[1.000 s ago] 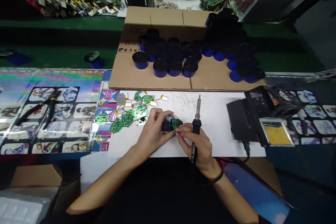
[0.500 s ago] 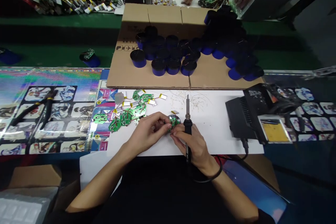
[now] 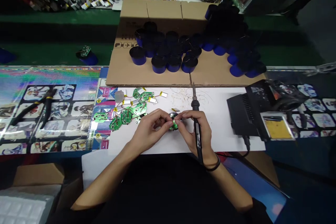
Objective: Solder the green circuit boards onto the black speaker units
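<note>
While a cardboard sheet (image 3: pixel 157 77) beyond carries stacked black cups with blue bases (image 3: pixel 159 64), a white paper sheet (image 3: pixel 223 119) lies nearer, with a soldering station (image 3: pixel 244 113) at its right and green circuit boards (image 3: pixel 126 116) wired to flat batteries (image 3: pixel 163 94) at its left. The right hand (image 3: pixel 201 134) holds a soldering iron (image 3: pixel 196 106) like a pen, its tip pointing away from the work. Between the hands sits a small green board (image 3: pixel 175 123) on a round dark casing (image 3: pixel 173 115). The fingers (image 3: pixel 168 121) of the left hand (image 3: pixel 149 129) and the right close together on it from both sides, hiding most of it, so its wiring is hard to make out.
</note>
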